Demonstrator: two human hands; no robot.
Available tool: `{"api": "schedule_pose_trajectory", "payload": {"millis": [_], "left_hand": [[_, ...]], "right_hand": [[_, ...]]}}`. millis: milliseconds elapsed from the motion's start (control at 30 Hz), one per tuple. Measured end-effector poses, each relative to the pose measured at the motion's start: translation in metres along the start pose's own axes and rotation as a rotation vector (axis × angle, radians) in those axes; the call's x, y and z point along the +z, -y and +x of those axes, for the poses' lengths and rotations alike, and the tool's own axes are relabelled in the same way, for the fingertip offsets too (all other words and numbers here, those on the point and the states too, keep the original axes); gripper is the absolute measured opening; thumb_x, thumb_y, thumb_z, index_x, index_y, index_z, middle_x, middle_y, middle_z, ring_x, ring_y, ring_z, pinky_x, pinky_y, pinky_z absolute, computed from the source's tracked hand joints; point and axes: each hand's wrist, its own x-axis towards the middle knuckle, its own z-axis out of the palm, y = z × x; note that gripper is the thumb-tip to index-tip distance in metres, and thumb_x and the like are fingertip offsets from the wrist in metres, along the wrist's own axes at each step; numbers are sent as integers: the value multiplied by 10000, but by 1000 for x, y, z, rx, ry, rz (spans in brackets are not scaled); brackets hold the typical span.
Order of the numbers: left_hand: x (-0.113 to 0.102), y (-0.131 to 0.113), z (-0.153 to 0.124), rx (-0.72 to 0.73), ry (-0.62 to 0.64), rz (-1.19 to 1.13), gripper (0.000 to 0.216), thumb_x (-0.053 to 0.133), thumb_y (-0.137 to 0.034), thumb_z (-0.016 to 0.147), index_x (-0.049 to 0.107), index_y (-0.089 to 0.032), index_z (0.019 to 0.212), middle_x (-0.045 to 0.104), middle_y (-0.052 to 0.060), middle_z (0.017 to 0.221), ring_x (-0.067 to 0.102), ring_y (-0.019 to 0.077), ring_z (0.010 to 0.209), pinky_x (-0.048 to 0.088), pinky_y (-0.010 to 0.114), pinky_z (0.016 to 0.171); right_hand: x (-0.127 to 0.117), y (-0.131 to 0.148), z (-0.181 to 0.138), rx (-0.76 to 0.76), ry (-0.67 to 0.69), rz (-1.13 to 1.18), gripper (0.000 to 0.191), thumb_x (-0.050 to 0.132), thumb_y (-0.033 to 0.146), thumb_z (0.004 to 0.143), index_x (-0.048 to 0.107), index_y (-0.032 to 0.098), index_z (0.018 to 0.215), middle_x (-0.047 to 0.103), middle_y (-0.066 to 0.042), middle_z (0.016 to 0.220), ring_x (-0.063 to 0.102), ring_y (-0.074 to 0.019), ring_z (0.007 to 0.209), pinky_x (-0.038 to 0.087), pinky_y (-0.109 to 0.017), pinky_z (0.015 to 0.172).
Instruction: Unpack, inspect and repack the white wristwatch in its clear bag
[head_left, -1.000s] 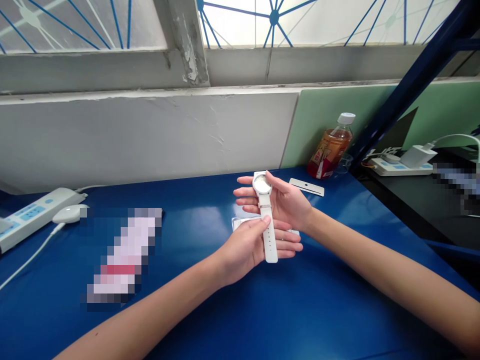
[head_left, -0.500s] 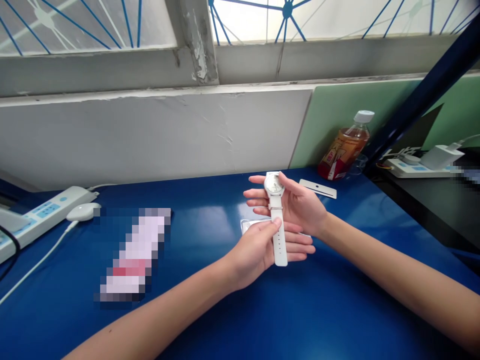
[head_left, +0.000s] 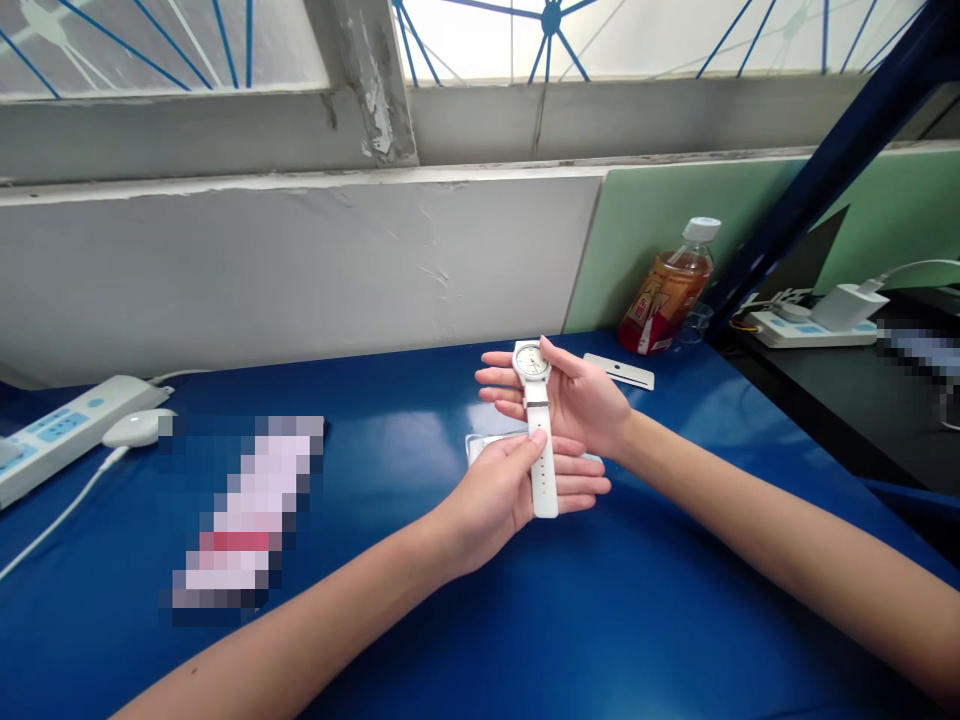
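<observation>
Far left of the white wristwatch point(head_left: 538, 430), by the wall: white power strip point(head_left: 45, 440) with a small white puck on a cable point(head_left: 135, 428) just beside it, both on the blue table point(head_left: 600, 620). Closer, but well left of the watch, is an oblong item point(head_left: 240, 520), blurred out, can't ID. Then the left hand point(head_left: 491, 495), in from lower left of the watch, has the lower strap: thumb closed on the front, fingers point(head_left: 581, 480) laid flat behind, so a light pinch, not a fist. The watch is held in the air above the table, roughly upright, dial toward the camera, case on top, strap tail free below the pinch. Just under it a clear plastic sleeve point(head_left: 480, 445) lies on the table, mostly hidden by the hands. The right hand point(head_left: 581, 405) is at the case: thumb on the case's right edge, fingers spread open behind it, supporting more than gripping. Right of the watch are a thin white card strip point(head_left: 619, 371) flat on the table, then a capped bottle of amber drink point(head_left: 664, 295) against the green panel. Further right is a second power strip with a charger plugged in point(head_left: 806, 325). Handling, my read: light. Strap looks soft, likely slick plastic or silicone, so it'll swing if held by one end. Dial glass is the fragile bit. Best hold is the case edges plus the strap near the case, fingers off the face.
</observation>
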Motion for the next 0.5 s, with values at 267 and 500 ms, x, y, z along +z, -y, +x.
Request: {"api": "schedule_pose_trajectory", "payload": {"millis": [267, 500], "left_hand": [[-2, 0, 0, -29, 51, -3, 337, 365, -249, 1043, 615, -26, 1080, 702, 275, 1116, 725, 307, 988, 507, 463, 935], [-5, -4, 0, -53, 88, -84, 390, 322, -262, 999, 632, -32, 1055, 718, 249, 1064, 722, 306, 971, 489, 448, 936]], "right_hand": [[-2, 3, 0, 35, 18, -7, 610, 133, 420, 1049, 617, 79, 1199, 736, -144, 1124, 719, -198, 987, 529, -327, 944], [-4, 6, 0, 56, 13, -27, 646, 100, 440, 1025, 603, 89, 1225, 734, -136, 1132, 718, -208, 983, 503, -355, 979]]}}
